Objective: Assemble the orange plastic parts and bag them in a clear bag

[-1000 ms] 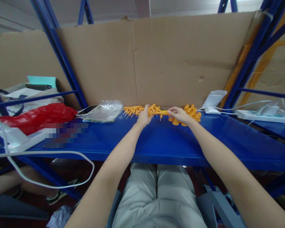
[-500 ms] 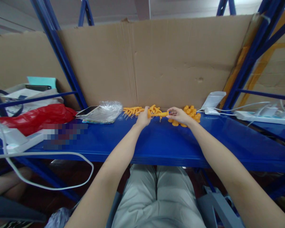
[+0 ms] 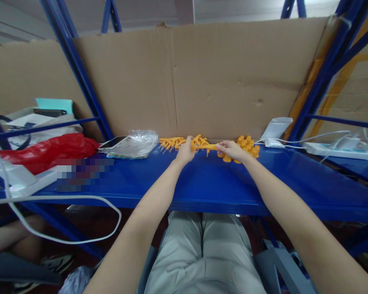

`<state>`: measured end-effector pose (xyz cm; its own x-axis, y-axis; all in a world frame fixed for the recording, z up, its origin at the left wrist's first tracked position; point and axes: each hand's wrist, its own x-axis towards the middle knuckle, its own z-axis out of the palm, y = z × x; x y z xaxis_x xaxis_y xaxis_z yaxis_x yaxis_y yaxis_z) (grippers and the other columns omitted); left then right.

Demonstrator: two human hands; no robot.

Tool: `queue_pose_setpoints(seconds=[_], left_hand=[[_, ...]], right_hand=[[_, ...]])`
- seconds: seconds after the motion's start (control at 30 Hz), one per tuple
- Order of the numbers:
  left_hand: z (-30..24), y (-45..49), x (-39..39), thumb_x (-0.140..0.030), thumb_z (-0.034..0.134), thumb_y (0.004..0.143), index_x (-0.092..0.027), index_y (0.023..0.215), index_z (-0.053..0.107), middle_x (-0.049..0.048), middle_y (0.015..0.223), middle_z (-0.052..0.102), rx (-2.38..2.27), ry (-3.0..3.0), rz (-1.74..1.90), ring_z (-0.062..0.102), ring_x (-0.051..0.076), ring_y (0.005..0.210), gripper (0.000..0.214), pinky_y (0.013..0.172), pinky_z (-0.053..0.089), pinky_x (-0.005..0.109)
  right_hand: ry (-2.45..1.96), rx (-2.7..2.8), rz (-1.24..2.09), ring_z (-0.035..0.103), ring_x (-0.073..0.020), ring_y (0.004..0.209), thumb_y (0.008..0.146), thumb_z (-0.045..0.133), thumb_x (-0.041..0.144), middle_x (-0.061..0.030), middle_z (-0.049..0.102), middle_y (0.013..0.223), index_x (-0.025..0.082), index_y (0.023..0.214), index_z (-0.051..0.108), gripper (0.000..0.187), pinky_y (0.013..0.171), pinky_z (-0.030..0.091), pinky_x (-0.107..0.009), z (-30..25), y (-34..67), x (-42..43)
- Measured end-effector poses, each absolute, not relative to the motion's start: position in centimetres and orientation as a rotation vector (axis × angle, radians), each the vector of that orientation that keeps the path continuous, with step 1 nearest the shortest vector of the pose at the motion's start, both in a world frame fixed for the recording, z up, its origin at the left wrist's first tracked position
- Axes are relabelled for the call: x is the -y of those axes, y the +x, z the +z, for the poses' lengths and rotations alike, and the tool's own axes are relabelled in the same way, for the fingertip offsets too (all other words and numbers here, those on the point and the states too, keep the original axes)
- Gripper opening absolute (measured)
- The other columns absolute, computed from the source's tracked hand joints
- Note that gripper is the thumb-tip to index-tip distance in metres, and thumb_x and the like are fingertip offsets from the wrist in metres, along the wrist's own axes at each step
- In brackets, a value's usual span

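My left hand [image 3: 185, 151] and my right hand [image 3: 231, 149] are both closed on one long orange plastic piece [image 3: 209, 146], each pinching an end, just above the blue shelf [image 3: 202, 179]. A heap of thin orange pieces [image 3: 171, 142] with small metal screws lies behind my left hand. A cluster of stubby orange caps [image 3: 248, 145] sits behind my right hand, close to the cardboard wall [image 3: 202, 77].
A clear plastic bag [image 3: 135, 143] and a phone [image 3: 112, 141] lie left of the orange parts. A red bag [image 3: 46, 150] and white boxes sit further left. A white pouch [image 3: 276, 128], cables and a power strip [image 3: 340, 149] lie right. Another person's legs [image 3: 9, 245] show below left.
Both hands stay on the orange piece, shifting only slightly. The other person's legs at lower left have moved.
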<state>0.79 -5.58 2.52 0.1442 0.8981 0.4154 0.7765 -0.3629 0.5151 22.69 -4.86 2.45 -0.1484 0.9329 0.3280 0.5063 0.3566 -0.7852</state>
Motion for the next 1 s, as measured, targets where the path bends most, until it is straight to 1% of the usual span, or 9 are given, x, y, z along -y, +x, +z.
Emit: queue_pose_setpoints(seconds=[0.1,0.2,0.27,0.43,0.6,0.73,0.8,0.9,1.0], left_hand=[[2.5,0.9,5.6,-0.01,0.061,0.083,-0.016,0.128,0.038,0.0126,0.1,0.072,-1.67,2.198,1.016,0.07,0.02,0.086,0.051,0.083,0.053,0.032],[2.6,1.0,5.7,-0.011,0.061,0.084,-0.016,0.128,0.037,0.0118,0.098,0.072,-1.675,2.168,1.022,0.07,0.019,0.084,0.05,0.08,0.054,0.032],[2.7,1.0,5.8,-0.011,0.061,0.085,-0.016,0.128,0.037,0.0118,0.097,0.072,-1.674,2.161,1.023,0.07,0.02,0.084,0.05,0.079,0.054,0.031],[2.6,1.0,5.7,-0.012,0.062,0.084,-0.016,0.127,0.038,0.0133,0.099,0.071,-1.655,2.179,1.035,0.07,0.022,0.088,0.05,0.078,0.054,0.031],[2.5,1.0,5.6,-0.008,0.062,0.082,-0.017,0.125,0.037,0.0124,0.098,0.071,-1.614,2.203,1.066,0.07,0.022,0.092,0.051,0.081,0.054,0.032],[2.5,1.1,5.6,-0.006,0.061,0.081,-0.016,0.124,0.038,0.0123,0.097,0.07,-1.589,2.206,1.07,0.07,0.023,0.091,0.05,0.083,0.054,0.035],[2.5,1.1,5.5,-0.007,0.061,0.081,-0.016,0.124,0.038,0.0122,0.096,0.07,-1.583,2.206,1.077,0.07,0.023,0.09,0.049,0.083,0.054,0.035],[2.2,1.0,5.2,-0.008,0.061,0.081,-0.017,0.123,0.038,0.012,0.096,0.07,-1.59,2.2,1.09,0.07,0.023,0.088,0.049,0.082,0.054,0.035],[2.0,0.9,4.9,-0.008,0.061,0.08,-0.017,0.124,0.038,0.0111,0.095,0.071,-1.601,2.19,1.098,0.07,0.022,0.087,0.05,0.082,0.054,0.035]], right_hand=[[-1.241,1.76,0.659,0.07,-0.0153,0.069,0.087,0.067,0.024,-0.0062,0.073,0.075,0.017,0.085,0.064,0.008,0.068,0.059,-0.026,2.0,22.8,4.4],[-1.17,1.756,0.657,0.071,-0.0163,0.074,0.077,0.076,0.02,-0.005,0.074,0.082,0.019,0.098,0.063,0.024,0.069,0.06,-0.028,1.5,23.1,3.7],[-1.147,1.76,0.655,0.071,-0.0165,0.075,0.075,0.078,0.02,-0.0046,0.074,0.083,0.019,0.1,0.063,0.029,0.07,0.06,-0.028,1.3,23.3,3.5],[-1.183,1.826,0.657,0.07,-0.0167,0.07,0.084,0.071,0.034,-0.0069,0.074,0.075,0.017,0.084,0.066,0.017,0.069,0.059,-0.027,1.7,23.3,3.9],[-1.233,1.885,0.548,0.068,-0.0164,0.065,0.09,0.054,0.06,-0.0091,0.072,0.066,0.017,0.06,0.062,0.053,0.068,0.055,-0.026,2.2,23.3,4.3],[-1.289,1.88,0.517,0.068,-0.0161,0.063,0.092,0.05,0.059,-0.0099,0.072,0.066,0.017,0.058,0.062,0.055,0.069,0.054,-0.026,2.2,23.1,4.4],[-1.294,1.853,0.545,0.069,-0.0163,0.064,0.093,0.052,0.054,-0.009,0.072,0.067,0.016,0.068,0.066,0.048,0.068,0.055,-0.026,2.2,23.0,4.4],[-1.268,1.794,0.629,0.071,-0.0165,0.066,0.094,0.057,0.043,-0.0066,0.073,0.069,0.015,0.096,0.068,0.03,0.067,0.056,-0.025,2.2,22.8,4.5],[-1.24,1.747,0.725,0.072,-0.0163,0.07,0.088,0.066,0.03,-0.0049,0.075,0.072,0.015,0.114,0.061,0.03,0.067,0.057,-0.025,2.1,22.8,4.6]])
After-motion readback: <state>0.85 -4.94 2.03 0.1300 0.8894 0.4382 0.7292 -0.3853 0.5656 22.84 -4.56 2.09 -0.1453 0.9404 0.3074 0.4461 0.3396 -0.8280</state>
